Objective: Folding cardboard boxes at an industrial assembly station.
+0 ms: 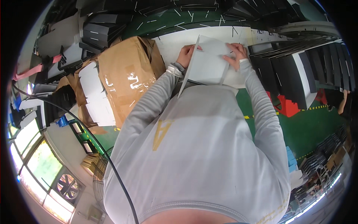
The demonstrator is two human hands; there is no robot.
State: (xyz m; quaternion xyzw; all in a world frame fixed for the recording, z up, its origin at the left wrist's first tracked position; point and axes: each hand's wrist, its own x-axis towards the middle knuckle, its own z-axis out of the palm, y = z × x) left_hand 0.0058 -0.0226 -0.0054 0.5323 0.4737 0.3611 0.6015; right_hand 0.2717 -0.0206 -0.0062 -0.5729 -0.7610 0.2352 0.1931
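Observation:
In front of my body lies a light grey cardboard box blank (209, 66), with a tall panel standing up along its left side. My left hand (185, 56) is at that raised panel, its fingertips reaching past the edge onto the inner face; the panel hides part of the hand. At the opposite side, my right hand (236, 56) touches the blank's right part, thumb and fingers spread apart. Beneath the blank is a pale work surface (175, 38).
A brown paper-wrapped bundle (128, 80) stands left, beside white die-cut sheets (97, 95). Rows of black boxes (289, 76) stand right, above a red plastic stand (287, 106). More dark boxes (99, 31) pile up at far left. A black cable (93, 136) crosses the left side.

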